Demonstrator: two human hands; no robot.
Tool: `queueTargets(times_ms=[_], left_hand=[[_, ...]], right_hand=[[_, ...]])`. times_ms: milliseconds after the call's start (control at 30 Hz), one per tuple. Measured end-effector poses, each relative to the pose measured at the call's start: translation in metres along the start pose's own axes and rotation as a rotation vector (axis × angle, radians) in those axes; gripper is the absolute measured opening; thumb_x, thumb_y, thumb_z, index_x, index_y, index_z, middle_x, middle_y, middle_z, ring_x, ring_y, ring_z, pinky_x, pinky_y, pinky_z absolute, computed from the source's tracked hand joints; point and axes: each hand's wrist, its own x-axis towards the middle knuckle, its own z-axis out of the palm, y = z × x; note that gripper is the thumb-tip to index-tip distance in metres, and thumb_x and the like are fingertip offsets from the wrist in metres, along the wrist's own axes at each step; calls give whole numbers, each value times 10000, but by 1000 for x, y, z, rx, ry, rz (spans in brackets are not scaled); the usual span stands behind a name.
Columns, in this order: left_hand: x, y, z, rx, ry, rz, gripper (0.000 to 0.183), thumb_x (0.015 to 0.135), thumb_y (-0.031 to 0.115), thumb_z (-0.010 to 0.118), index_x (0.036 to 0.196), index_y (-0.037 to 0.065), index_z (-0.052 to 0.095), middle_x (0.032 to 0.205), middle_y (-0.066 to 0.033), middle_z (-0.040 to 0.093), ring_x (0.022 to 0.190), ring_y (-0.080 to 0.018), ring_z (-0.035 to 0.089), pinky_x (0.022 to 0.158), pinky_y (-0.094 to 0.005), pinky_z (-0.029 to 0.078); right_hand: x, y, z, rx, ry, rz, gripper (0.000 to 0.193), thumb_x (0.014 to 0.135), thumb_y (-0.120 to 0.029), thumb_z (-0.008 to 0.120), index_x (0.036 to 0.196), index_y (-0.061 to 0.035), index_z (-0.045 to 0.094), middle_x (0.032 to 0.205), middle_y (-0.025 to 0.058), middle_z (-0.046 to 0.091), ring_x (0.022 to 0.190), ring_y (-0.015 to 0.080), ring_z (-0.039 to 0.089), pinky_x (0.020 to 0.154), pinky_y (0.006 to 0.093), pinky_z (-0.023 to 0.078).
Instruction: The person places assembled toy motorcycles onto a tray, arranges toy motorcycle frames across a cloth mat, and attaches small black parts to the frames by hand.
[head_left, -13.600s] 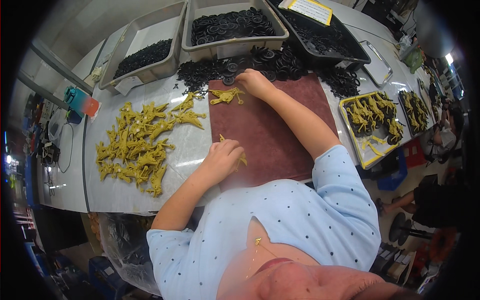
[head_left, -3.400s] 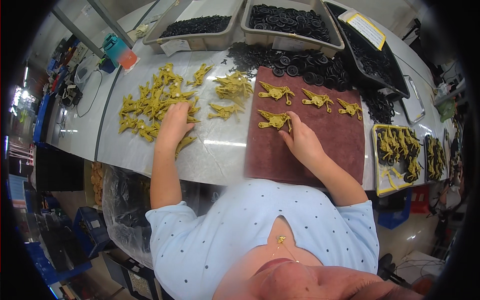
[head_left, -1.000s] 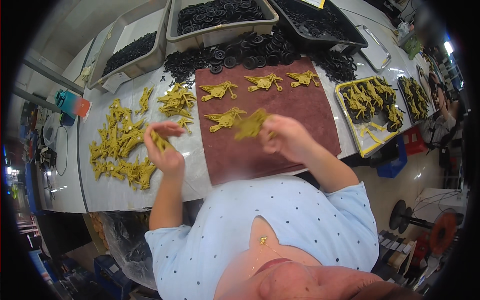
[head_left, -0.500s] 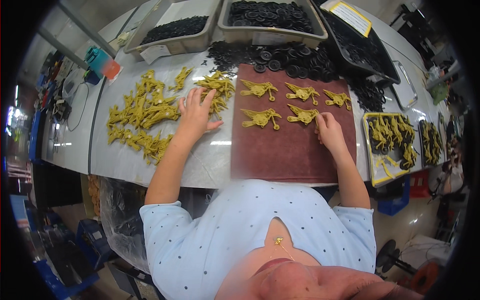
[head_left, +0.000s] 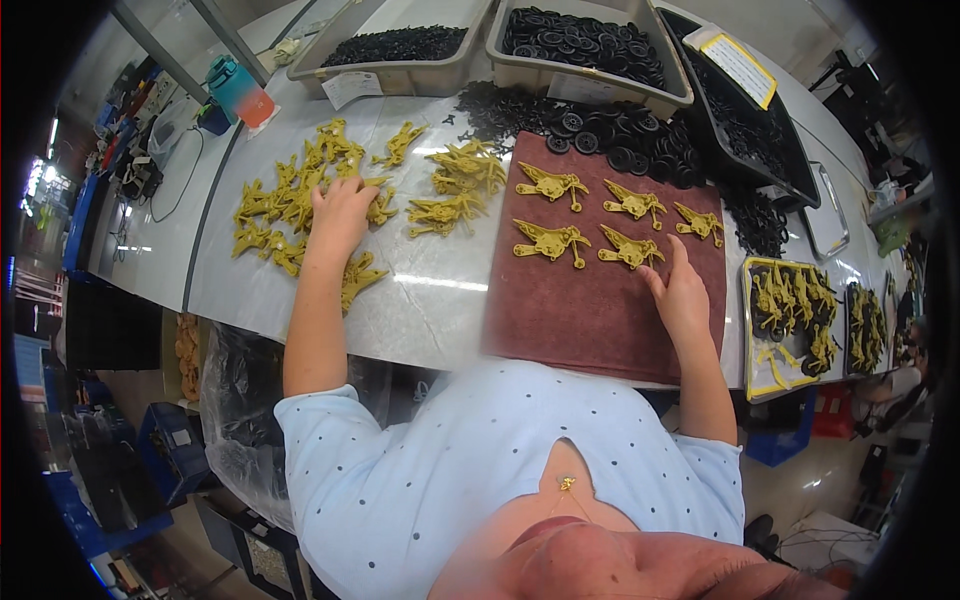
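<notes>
Olive-yellow plastic parts [head_left: 290, 190] lie in a loose heap on the left of the table. My left hand [head_left: 342, 215] is down on this heap, fingers bent and closed around a yellow part [head_left: 380, 206] at its edge; the fingertips are partly hidden. On a dark red cloth mat [head_left: 600, 320], several similar parts rest in two rows. Beside the lower row's right-hand part [head_left: 628, 247] is my right hand [head_left: 682, 290], open, thumb and forefinger apart, holding nothing. A smaller cluster of yellow parts [head_left: 465, 170] sits between heap and mat.
Grey bins [head_left: 590, 88] of black wheels and small black pieces stand along the back. Loose black wheels [head_left: 630, 140] spill behind the mat. A black crate [head_left: 745, 120] is at back right. A yellow-rimmed tray [head_left: 750, 330] holds assembled pieces. A blue-orange bottle [head_left: 240, 92] stands back left.
My left hand has moved left, from beside the smaller cluster onto the heap, and its fingers have closed. My right hand has let go of the lower-row part and opened. The view has shifted slightly.
</notes>
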Motion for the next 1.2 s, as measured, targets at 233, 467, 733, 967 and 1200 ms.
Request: queueTargets(times_ms=[233,467,733,967,1200], left_hand=[[3,9,-34,-328,215,139,350,758,43,670,1095,55,578,937,-94,649,900,-261,605,912,-387,396],[-9,97,-65,-1143,-422,484,271,864,69,614,1116,2,540,932,-111,630,818,-191,617,730,-292,484],[-19,173,-53,-941,131,775,564,741,311,722,1207,57,532,1123,-127,561,1055,-316,523,929,-425,364],[-32,211,-18,-930,330,757,591,751,380,683,1204,34,528,1095,-131,553,993,-309,525,900,-425,374],[-41,227,-16,-1213,289,644,493,888,418,526,1171,14,531,1064,-151,565,941,-324,550,900,-416,386]], right_hand=[[1,-25,-6,531,146,-225,317,864,-149,625,1158,-41,573,788,119,613,685,227,614,625,337,485],[0,-87,-23,1235,-545,-124,236,952,-156,521,1091,16,603,929,34,623,793,82,577,696,225,481],[-16,-74,1,1705,-902,198,130,930,-180,571,886,-58,574,756,-8,561,665,62,518,611,203,428],[-35,-64,-1,1703,-823,122,130,931,-168,563,893,-45,545,798,6,556,703,84,514,632,221,416],[-38,-56,-18,1625,-828,71,152,939,-182,554,893,-40,527,815,7,543,730,88,500,647,233,409]])
